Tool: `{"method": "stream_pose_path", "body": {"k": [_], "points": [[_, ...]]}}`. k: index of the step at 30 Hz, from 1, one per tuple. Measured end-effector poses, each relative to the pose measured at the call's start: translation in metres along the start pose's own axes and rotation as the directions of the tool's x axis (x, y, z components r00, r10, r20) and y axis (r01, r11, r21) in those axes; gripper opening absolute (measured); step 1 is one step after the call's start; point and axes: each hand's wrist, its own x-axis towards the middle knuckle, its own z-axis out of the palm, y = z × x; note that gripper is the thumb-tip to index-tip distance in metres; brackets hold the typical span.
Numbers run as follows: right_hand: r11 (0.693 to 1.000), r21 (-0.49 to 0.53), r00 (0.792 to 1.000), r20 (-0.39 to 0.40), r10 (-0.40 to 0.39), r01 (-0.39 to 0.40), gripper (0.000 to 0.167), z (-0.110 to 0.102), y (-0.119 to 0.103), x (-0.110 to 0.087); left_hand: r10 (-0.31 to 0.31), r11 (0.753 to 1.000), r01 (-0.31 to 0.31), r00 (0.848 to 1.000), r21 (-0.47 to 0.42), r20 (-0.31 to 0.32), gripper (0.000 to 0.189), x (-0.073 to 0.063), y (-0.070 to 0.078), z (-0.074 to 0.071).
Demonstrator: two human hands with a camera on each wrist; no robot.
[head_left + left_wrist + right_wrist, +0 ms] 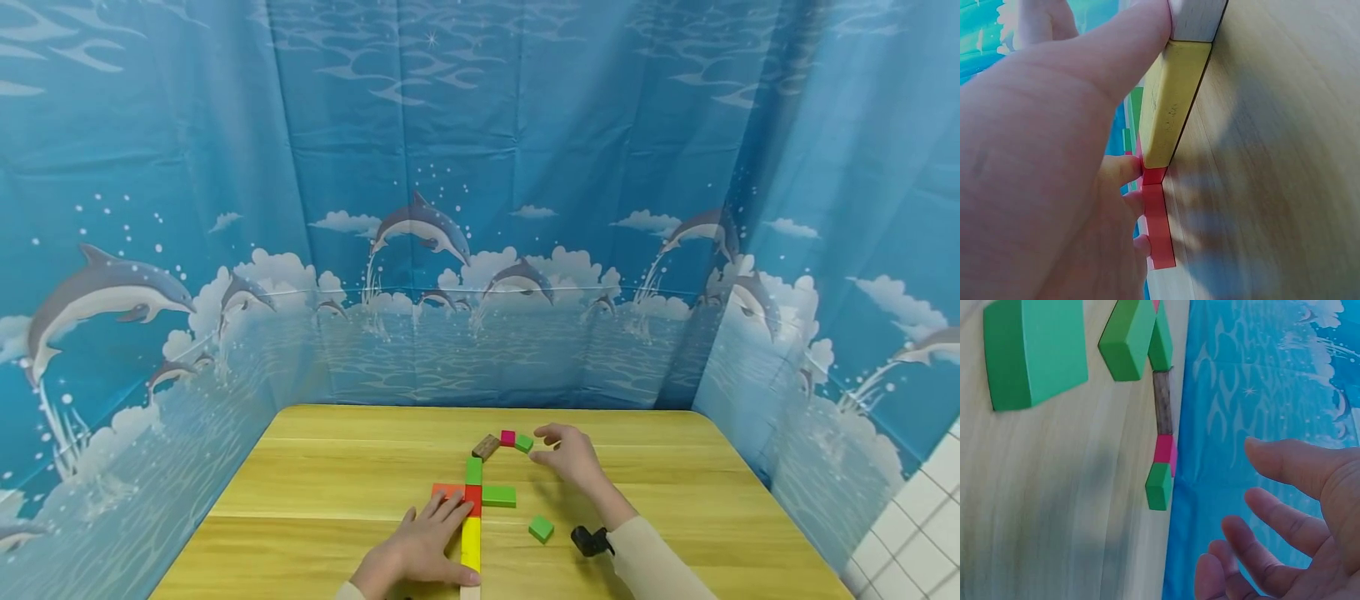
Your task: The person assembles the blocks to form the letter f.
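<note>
Colored building blocks lie end to end on the table. My left hand (422,546) rests along the row, its fingers at the red block (475,502) and the orange-red block (442,487), its thumb by the joint of the yellow block (471,537) and the pale wood block (1197,19). My right hand (573,460) hovers just right of a small green block (1159,486) with parted fingers, holding nothing. That block adjoins a pink block (507,438) and a brown block (486,447). Another green block (474,469) continues the row, and a longer green block (500,497) sticks out rightward.
A loose green block (541,529) lies on the wooden table (315,475), right of the row. Near the right sleeve is a black device (589,542) at the wrist. A blue dolphin-print curtain (480,358) stands behind the table and along its sides.
</note>
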Motion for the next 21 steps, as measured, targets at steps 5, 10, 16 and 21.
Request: {"method": "stream_pose_path", "body": {"k": [5,10,16,21], "points": [[1.0,0.021,1.0,-0.022,-0.01,0.011,0.035,-0.002,-0.001,-0.01,-0.005,1.0,0.005,1.0,0.006,0.001,0.099,0.002,-0.001,0.002],[1.0,0.026,0.999,-0.033,-0.012,0.013,0.033,-0.003,-0.003,-0.022,-0.009,1.0,0.008,1.0,0.01,0.003,0.099,0.003,-0.002,0.002],[0.999,0.029,1.0,-0.025,-0.014,0.015,0.032,-0.002,-0.006,-0.038,-0.009,1.0,0.009,1.0,0.011,0.0,0.099,0.004,-0.003,0.003],[1.0,0.02,1.0,0.006,-0.022,0.022,0.032,0.0,-0.006,-0.05,-0.011,1.0,0.011,1.0,0.007,-0.001,0.1,0.003,-0.001,0.002]]}}
